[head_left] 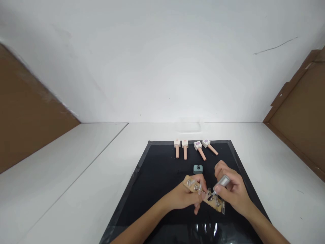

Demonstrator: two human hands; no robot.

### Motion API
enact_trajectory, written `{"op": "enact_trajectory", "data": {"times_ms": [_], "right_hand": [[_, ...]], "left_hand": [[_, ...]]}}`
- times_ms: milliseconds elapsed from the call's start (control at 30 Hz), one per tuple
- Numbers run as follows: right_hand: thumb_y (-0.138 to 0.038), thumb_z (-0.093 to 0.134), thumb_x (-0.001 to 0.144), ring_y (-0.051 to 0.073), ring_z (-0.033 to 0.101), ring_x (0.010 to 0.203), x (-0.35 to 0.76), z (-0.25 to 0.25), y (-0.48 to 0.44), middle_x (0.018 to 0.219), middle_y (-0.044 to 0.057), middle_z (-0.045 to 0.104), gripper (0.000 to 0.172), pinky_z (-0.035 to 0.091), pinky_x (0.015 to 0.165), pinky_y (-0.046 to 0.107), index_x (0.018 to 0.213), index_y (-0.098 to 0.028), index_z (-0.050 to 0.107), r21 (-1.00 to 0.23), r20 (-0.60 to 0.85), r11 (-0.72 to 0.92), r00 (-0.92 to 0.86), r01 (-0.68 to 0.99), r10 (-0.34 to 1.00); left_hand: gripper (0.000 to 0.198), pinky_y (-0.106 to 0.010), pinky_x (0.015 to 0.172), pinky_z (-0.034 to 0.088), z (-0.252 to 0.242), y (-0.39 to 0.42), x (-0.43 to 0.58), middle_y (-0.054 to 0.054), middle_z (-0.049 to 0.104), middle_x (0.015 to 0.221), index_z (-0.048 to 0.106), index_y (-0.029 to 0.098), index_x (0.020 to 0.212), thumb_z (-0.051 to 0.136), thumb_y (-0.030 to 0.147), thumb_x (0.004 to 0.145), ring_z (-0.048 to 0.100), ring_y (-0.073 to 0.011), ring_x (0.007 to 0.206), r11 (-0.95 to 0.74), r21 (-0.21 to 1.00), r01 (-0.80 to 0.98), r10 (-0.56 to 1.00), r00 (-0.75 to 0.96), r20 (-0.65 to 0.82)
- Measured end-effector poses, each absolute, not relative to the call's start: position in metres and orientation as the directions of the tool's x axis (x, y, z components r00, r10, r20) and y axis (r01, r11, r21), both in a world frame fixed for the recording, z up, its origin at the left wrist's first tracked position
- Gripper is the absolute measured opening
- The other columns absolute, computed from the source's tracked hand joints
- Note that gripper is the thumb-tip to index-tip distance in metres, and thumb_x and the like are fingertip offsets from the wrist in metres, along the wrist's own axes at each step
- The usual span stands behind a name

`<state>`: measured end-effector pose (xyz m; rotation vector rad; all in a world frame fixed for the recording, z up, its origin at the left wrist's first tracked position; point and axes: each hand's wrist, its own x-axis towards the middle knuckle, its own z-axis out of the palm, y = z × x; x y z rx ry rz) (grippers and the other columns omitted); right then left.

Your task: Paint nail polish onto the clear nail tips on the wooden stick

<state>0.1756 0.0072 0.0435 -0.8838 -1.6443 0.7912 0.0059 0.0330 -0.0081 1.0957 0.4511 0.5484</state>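
My left hand (184,196) grips a small wooden strip (203,195) carrying several clear nail tips and silver studs, held just above a black mat (157,176). My right hand (232,191) pinches a silver brush cap (222,181), with its dark brush tip touching a nail tip on the strip. A small teal polish bottle (198,168) stands open on the mat just beyond both hands.
Several pink bottles with white square caps (194,148) lie in a row at the mat's far edge. A clear flat piece (189,127) rests on the white table behind them. Brown cardboard panels (299,115) flank both sides, and shiny plastic (205,230) lies near me.
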Motion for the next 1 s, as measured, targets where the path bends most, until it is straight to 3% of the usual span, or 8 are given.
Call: {"op": "enact_trajectory", "data": {"times_ms": [333, 500, 667, 833, 1000], "right_hand": [[-0.023, 0.062, 0.077, 0.017, 0.042, 0.056, 0.178, 0.040, 0.009, 0.054, -0.003, 0.040, 0.036, 0.035, 0.053, 0.030, 0.050, -0.021, 0.038, -0.829, 0.475, 0.491, -0.126, 0.269, 0.871], [-0.028, 0.061, 0.079, 0.016, 0.039, 0.055, 0.178, 0.040, 0.009, 0.055, -0.003, 0.037, 0.038, 0.033, 0.051, 0.029, 0.051, -0.021, 0.036, -0.861, 0.446, 0.442, -0.043, 0.251, 0.894], [-0.039, 0.059, 0.081, 0.016, 0.038, 0.055, 0.177, 0.042, 0.007, 0.055, -0.003, 0.035, 0.042, 0.032, 0.050, 0.029, 0.052, -0.022, 0.035, -0.885, 0.416, 0.433, -0.126, 0.170, 0.901], [-0.029, 0.060, 0.080, 0.016, 0.038, 0.056, 0.178, 0.041, 0.008, 0.055, -0.003, 0.036, 0.038, 0.032, 0.051, 0.028, 0.052, -0.021, 0.035, -0.868, 0.407, 0.458, -0.253, 0.190, 0.878], [-0.022, 0.058, 0.078, 0.015, 0.036, 0.054, 0.180, 0.039, 0.009, 0.053, -0.004, 0.036, 0.037, 0.031, 0.050, 0.028, 0.052, -0.022, 0.032, -0.863, 0.401, 0.441, -0.196, 0.245, 0.895]], "left_hand": [[0.047, -0.013, 0.034, 0.040, -0.007, 0.031, 0.007, 0.010, 0.047, 0.044, 0.047, 0.015, 0.070, 0.074, 0.053, 0.062, 0.047, -0.0041, 0.032, 0.349, 0.922, -0.165, 0.603, 0.793, -0.087], [0.047, -0.012, 0.033, 0.038, -0.007, 0.030, 0.005, 0.010, 0.046, 0.046, 0.046, 0.016, 0.069, 0.073, 0.054, 0.063, 0.048, -0.0042, 0.033, 0.338, 0.928, -0.157, 0.600, 0.796, -0.084], [0.050, -0.012, 0.035, 0.039, -0.003, 0.030, 0.006, 0.008, 0.048, 0.049, 0.047, 0.015, 0.069, 0.072, 0.057, 0.060, 0.049, -0.0036, 0.035, 0.320, 0.943, -0.088, 0.612, 0.779, -0.136], [0.051, -0.013, 0.035, 0.037, 0.003, 0.030, 0.010, 0.008, 0.047, 0.049, 0.046, 0.015, 0.068, 0.072, 0.058, 0.059, 0.049, -0.0045, 0.036, 0.317, 0.947, -0.053, 0.598, 0.786, -0.156], [0.050, -0.012, 0.034, 0.034, 0.003, 0.029, 0.009, 0.009, 0.046, 0.047, 0.047, 0.016, 0.070, 0.071, 0.058, 0.060, 0.048, -0.0045, 0.035, 0.306, 0.951, -0.052, 0.583, 0.799, -0.144]]}}
